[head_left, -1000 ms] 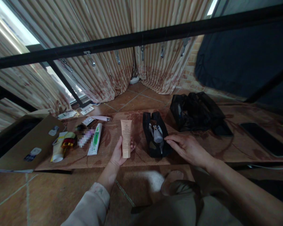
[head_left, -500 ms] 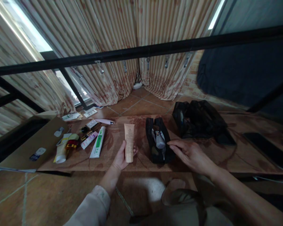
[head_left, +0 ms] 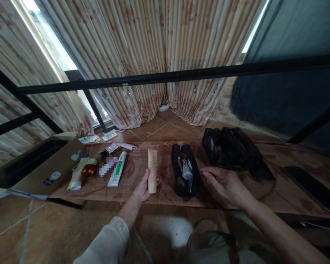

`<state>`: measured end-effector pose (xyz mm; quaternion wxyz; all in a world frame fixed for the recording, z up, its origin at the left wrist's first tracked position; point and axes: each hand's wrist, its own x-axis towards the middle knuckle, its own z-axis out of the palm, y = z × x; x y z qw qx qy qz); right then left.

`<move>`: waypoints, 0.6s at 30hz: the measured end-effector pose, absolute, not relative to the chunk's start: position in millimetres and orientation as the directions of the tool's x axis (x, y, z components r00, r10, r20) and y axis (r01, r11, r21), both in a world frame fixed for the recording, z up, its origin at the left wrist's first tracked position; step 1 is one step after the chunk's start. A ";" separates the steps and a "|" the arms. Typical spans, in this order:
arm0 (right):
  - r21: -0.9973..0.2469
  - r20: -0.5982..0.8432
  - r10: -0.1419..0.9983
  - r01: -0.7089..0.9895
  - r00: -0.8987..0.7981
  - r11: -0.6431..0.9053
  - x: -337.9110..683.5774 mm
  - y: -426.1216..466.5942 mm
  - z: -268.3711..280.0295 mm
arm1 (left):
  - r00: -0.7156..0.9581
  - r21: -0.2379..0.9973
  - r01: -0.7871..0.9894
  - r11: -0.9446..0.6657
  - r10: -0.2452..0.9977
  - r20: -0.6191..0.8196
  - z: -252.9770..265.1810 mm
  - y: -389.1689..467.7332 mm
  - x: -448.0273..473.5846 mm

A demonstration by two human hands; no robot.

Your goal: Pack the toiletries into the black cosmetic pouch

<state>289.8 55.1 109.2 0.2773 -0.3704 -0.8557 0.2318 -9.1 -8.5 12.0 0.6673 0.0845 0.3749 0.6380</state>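
Observation:
My left hand (head_left: 143,187) is wrapped round a beige squeeze tube (head_left: 153,170), held upright with its cap downward above the table. Right of it stands a small black mesh pouch (head_left: 178,183), open at the top. Inside the pouch lies a clear, silvery bottle (head_left: 186,170). My right hand (head_left: 222,183) is closed, thumb and forefinger pinched at the pouch's right wall. To the left, a white and green tube (head_left: 117,170) lies near a blurred pinkish item (head_left: 107,167) and a pale purple stick-like item (head_left: 127,146).
An open cardboard box (head_left: 66,165) stands at the left, beside a cream tube (head_left: 76,179) and a red-gold jar (head_left: 90,168). A larger black mesh bag (head_left: 233,150) and a dark phone (head_left: 313,187) lie at the right. A black rail (head_left: 165,77) crosses behind the table.
The view has tilted up slightly, so the table sits lower. My right fingertips have shifted a little to the right against the pouch. The beige tube stays in my left hand.

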 end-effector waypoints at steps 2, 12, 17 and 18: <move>-0.585 0.315 0.757 0.511 -0.572 0.630 290.1 55.2 110.1 | -0.118 0.606 -0.777 0.170 0.906 -0.405 11.4 -8.7 -8.9; -0.571 0.312 0.718 0.481 -0.622 0.665 293.2 58.7 111.6 | -0.103 0.636 -0.750 0.181 0.918 -0.383 12.5 -10.5 -8.7; -0.578 0.265 0.731 0.503 -0.628 0.642 294.6 59.8 107.7 | -0.117 0.631 -0.749 0.199 0.899 -0.423 15.8 -9.5 -9.3; -0.584 0.258 0.735 0.505 -0.627 0.635 294.8 59.9 107.4 | -0.115 0.627 -0.752 0.202 0.897 -0.426 16.1 -9.2 -9.6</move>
